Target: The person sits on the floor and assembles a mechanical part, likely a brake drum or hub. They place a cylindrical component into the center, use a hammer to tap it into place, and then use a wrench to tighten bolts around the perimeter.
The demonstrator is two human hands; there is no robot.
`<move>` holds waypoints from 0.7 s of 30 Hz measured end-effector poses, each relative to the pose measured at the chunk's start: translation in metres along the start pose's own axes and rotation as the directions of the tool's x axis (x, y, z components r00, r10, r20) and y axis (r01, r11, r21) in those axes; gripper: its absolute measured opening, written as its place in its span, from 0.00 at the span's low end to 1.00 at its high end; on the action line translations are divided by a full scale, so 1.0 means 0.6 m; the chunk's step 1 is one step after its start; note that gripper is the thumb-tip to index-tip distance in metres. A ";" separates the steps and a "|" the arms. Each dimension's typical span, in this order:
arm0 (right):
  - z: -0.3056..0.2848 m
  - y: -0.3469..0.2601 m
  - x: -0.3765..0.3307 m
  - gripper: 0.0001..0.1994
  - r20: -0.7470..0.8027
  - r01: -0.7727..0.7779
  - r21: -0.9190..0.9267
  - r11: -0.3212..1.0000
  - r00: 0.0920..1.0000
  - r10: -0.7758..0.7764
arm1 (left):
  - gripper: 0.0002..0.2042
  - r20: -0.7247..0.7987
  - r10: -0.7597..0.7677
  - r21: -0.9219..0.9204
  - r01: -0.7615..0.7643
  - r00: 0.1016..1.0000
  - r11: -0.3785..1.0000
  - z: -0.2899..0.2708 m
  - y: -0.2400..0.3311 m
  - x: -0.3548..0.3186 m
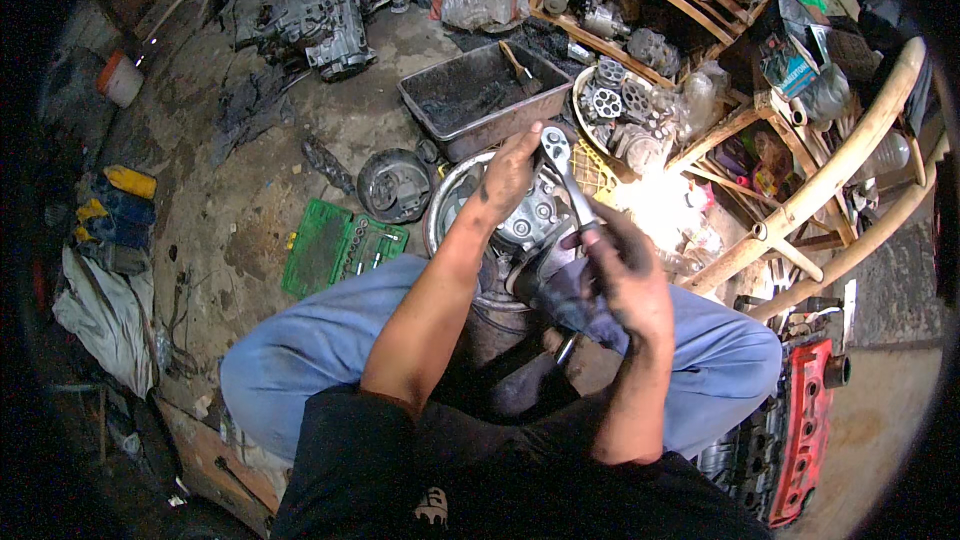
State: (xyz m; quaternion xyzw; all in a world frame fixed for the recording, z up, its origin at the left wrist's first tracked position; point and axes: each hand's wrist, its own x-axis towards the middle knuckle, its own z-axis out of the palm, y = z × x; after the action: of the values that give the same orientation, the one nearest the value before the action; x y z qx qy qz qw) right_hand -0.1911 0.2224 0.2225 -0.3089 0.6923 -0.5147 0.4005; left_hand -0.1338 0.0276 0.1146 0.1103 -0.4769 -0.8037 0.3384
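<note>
My right hand (630, 280) is closed around the dark handle of a ratchet wrench (573, 180). The tool slants up and to the left, with its round silver head at the top. My left hand (508, 178) is closed at that head, its fingertips against the side of it; the undersides of the fingers are hidden. Below both hands, between my knees, a round metal machine part (525, 228) with bolts sits in a round basin (434, 230). My forearms and hands partly cover it.
An open green socket case (320, 245) lies by my left knee, near a round dark housing (394, 185). Beyond stands a grey tray (470, 135) with a brush (520, 68). Metal parts fill a bowl (582, 105). Right are a bamboo frame (840, 180) and a red engine cover (800, 440).
</note>
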 end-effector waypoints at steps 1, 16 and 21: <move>0.024 0.004 -0.006 0.22 -0.039 -0.030 -0.017 0.999 0.999 0.030 | 0.26 -0.002 -0.019 0.080 0.019 1.000 0.997 -0.003 -0.003 0.003; -0.040 -0.076 0.067 0.24 0.118 -0.059 -0.432 0.900 0.986 0.121 | 0.15 -0.308 0.317 0.949 0.264 0.897 0.176 -0.071 -0.106 -0.049; 0.055 0.013 0.045 0.25 -0.093 -0.048 0.015 0.999 0.994 0.049 | 0.13 -0.405 0.377 0.910 0.328 0.833 0.252 -0.059 -0.123 -0.047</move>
State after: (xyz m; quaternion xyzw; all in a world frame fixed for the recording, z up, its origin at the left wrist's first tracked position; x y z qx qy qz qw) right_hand -0.1753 0.1867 0.2038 -0.2651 0.7143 -0.5229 0.3822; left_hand -0.1274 0.0447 0.0297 0.5119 -0.7469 -0.2632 0.3328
